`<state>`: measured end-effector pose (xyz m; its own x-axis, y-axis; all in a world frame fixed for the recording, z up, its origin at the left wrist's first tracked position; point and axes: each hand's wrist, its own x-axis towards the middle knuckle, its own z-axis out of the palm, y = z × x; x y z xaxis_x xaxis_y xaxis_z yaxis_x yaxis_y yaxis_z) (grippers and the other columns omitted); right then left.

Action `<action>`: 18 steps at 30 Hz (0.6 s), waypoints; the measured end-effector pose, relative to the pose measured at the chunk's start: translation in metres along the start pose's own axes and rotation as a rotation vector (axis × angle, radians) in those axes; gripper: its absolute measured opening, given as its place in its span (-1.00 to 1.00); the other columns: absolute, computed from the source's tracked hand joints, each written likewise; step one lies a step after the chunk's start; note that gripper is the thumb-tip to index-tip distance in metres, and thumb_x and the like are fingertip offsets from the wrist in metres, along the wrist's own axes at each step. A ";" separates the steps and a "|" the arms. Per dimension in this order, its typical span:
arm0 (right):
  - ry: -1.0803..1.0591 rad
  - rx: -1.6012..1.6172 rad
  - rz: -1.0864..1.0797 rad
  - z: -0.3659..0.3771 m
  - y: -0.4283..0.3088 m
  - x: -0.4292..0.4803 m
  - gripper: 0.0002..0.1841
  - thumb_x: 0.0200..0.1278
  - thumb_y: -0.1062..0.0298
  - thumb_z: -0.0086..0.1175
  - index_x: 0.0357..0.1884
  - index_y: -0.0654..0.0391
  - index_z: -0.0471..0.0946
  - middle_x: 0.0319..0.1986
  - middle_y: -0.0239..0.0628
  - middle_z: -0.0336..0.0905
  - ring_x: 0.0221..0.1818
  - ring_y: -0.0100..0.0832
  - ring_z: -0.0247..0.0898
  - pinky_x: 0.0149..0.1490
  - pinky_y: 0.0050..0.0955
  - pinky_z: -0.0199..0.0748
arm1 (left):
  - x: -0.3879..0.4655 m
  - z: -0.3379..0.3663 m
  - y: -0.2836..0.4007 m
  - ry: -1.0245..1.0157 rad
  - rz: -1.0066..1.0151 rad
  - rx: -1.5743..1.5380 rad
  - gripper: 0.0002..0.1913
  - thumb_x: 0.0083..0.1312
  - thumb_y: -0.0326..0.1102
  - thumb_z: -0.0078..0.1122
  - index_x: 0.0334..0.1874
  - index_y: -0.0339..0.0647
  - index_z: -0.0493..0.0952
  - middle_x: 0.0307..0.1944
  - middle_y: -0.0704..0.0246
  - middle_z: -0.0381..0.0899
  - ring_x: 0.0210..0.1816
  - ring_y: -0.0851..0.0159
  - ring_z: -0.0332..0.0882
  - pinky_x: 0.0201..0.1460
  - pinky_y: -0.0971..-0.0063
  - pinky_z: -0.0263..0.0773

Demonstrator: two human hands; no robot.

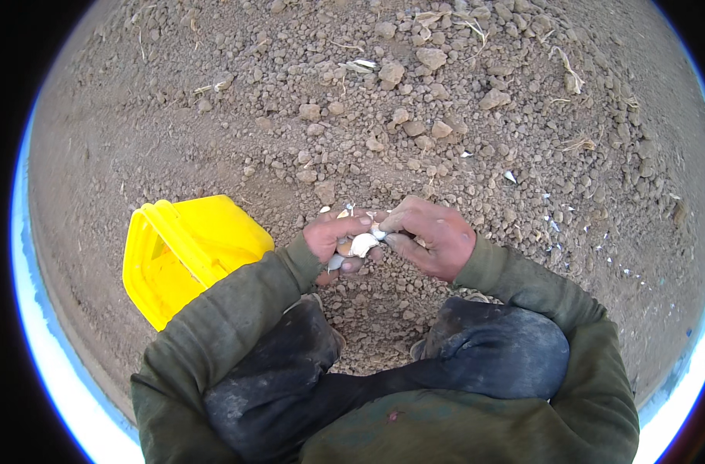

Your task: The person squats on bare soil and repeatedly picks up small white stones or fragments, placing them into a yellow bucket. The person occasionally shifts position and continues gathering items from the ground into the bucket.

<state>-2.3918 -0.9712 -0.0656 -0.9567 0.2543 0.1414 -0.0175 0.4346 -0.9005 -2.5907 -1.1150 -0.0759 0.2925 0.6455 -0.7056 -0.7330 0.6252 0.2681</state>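
Observation:
My left hand [336, 235] is cupped in front of my knees, its fingers curled around several garlic cloves. A white clove [363, 245] shows in the palm, and a paler one [335, 263] sticks out near the lower fingers. My right hand [436, 235] comes in from the other side, thumb and forefinger pinching a small whitish clove [378, 232] at the left hand's fingertips. The fingers hide part of what lies in the palm.
A yellow plastic container [224, 226] with a cut-open side lies left of my left forearm. Cloddy dry soil [306, 139] surrounds me. White bits [509, 176], perhaps cloves or skin, are scattered to the right. Dry stalks [570, 69] lie farther off.

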 end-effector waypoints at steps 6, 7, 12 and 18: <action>0.021 -0.064 -0.015 0.002 0.002 0.009 -0.75 0.31 0.43 0.28 0.01 0.13 0.61 -0.22 -0.19 0.57 -0.22 -0.17 0.60 -0.19 -0.29 0.60 | 0.001 -0.006 0.000 0.013 -0.013 -0.048 -0.71 0.45 -0.31 0.08 0.13 -0.29 0.52 -0.35 0.03 0.69 -0.68 0.34 0.43 -0.69 0.56 0.29; 0.018 -0.067 0.002 0.001 0.001 0.009 -0.76 0.31 0.42 0.28 0.00 0.13 0.62 -0.23 -0.21 0.58 -0.24 -0.21 0.61 -0.21 -0.31 0.60 | 0.001 -0.006 0.000 0.007 -0.020 -0.032 -0.70 0.44 -0.32 0.08 0.14 -0.30 0.51 -0.36 0.03 0.69 -0.69 0.34 0.43 -0.69 0.56 0.30; 0.069 0.247 0.412 -0.015 0.019 0.009 -0.81 0.39 0.30 0.30 -0.05 0.12 0.72 -0.33 -0.39 0.65 -0.34 -0.56 0.55 -0.26 -0.43 0.58 | 0.001 -0.012 0.004 -0.045 -0.026 -0.047 -0.50 0.38 -0.35 0.05 0.35 -0.39 0.40 -0.04 -0.08 0.68 -0.49 0.31 0.60 -0.63 0.61 0.40; 0.179 -0.360 0.583 -0.028 0.138 0.033 -0.87 0.40 0.23 0.28 -0.18 0.04 0.73 -0.45 -0.31 0.64 -0.43 -0.37 0.55 -0.32 -0.35 0.53 | -0.004 -0.020 0.006 -0.051 0.021 -0.053 -0.40 0.40 -0.32 0.04 0.47 -0.43 0.30 0.19 -0.11 0.61 -0.24 0.27 0.73 -0.57 0.61 0.47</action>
<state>-2.4180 -0.8789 -0.1738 -0.7181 0.6572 -0.2290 0.6097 0.4354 -0.6623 -2.6085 -1.1223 -0.0844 0.3072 0.6805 -0.6653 -0.7700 0.5885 0.2463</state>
